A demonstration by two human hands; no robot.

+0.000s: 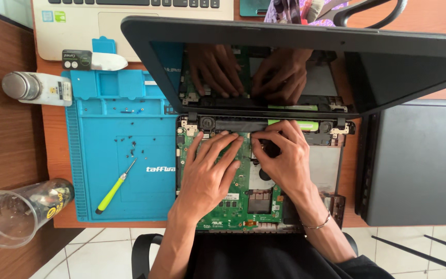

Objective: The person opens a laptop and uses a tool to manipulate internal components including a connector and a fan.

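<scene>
- Opened laptop [264, 170] lying on the bench [47, 150] with its green motherboard [233, 199] bare; both hands pressed down near the hinge edge, just below the black bar and green battery cells [295, 125].
- Left hand [207, 173] flat, fingers spread over the board, holding nothing; grip loose and wide. Could flex or crack the board if leaned on too hard.
- Right hand [280, 155] curled, fingertips pinched narrow at a small part beside the left fingertips; cannot tell what, if anything, sits in that grip. Could tear a thin cable or snap a connector latch if tugged at an angle.
- Bare skin on exposed circuitry: static discharge a possible hazard.
- Dark screen lid [398, 67] propped at a steep tilt over the hands; could drop onto the fingers if bumped.
- Loose screws [130, 150] scattered on the blue mat [104, 191] near the yellow-green screwdriver [113, 188]; easily brushed off and lost by a sweeping forearm.
- Clear plastic cup [11, 212] lying on its side at the bench's left edge; likely to roll off if nudged.
</scene>
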